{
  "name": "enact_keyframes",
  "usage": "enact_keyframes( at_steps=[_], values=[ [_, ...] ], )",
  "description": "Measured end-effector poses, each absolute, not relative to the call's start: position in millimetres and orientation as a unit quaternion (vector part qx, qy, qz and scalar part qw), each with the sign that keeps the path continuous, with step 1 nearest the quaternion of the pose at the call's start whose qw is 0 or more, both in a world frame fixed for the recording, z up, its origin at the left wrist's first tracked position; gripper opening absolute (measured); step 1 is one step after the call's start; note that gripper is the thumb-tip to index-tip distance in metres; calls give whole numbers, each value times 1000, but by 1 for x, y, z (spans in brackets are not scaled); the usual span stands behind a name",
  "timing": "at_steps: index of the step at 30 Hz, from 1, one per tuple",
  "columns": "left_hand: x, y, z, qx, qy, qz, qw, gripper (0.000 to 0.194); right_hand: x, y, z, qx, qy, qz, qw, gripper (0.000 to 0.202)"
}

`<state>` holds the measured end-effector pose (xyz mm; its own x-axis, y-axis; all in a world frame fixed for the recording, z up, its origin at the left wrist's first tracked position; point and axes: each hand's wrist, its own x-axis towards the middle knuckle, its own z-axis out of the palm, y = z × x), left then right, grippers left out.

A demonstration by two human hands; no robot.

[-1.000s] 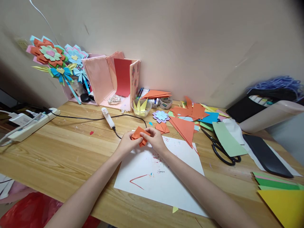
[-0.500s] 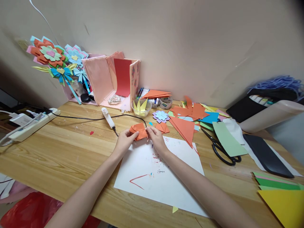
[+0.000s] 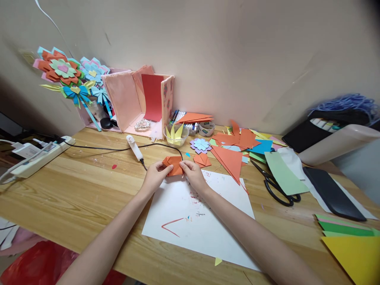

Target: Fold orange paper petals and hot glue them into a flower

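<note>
Clock centred on the folded orange paper (image 3: 175, 165); 12 points away from the person.

Left hand (image 3: 154, 175) at 8, pinching the paper's near-left side, thumb lying on top. Right hand (image 3: 194, 174) at 4, thumb and fingertips pinched on its right edge. Hands apart from each other, both clamped on the paper, which spans the gap between them. Creases show at its upper left. Cannot tell whether its underside touches anything.

Below, toward 5: white sheet (image 3: 196, 221), marked with red strokes and specks; orange paper sits over its far edge.

Just past the right hand, at 3: smaller folded orange piece (image 3: 202, 160), flat on the wooden table (image 3: 89, 182). At 2, lilac and blue paper flower (image 3: 200, 145). At 12, clear bowl (image 3: 169, 141) with pointed yellow paper (image 3: 174, 133) in it. At 10, white handheld device (image 3: 134, 147) on a black cord.

Farther out: orange triangles (image 3: 229, 161) at 3; black-handled scissors (image 3: 274, 188) beyond, just past 3, pale green sheet (image 3: 283, 174) partly over them. Pink box (image 3: 123, 99) at 11. Power strip (image 3: 44, 158) at 9.
</note>
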<state>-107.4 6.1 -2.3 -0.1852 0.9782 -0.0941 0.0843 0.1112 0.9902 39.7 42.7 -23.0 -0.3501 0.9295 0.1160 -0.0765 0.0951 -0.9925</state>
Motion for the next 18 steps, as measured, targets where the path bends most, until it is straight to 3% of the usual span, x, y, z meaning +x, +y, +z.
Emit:
enact_keyframes(
  at_steps=[9,15,18],
  values=[
    [-112,9,-9,444,574,508,463,43,39,44,-25,-396,-525,575,486,30],
    [-109,9,0,426,594,510,454,51,45,38,-16,-416,-581,419,560,17],
    [-107,5,10,387,559,474,560,58,48,33,-11,-385,-642,326,578,13]
  ],
)
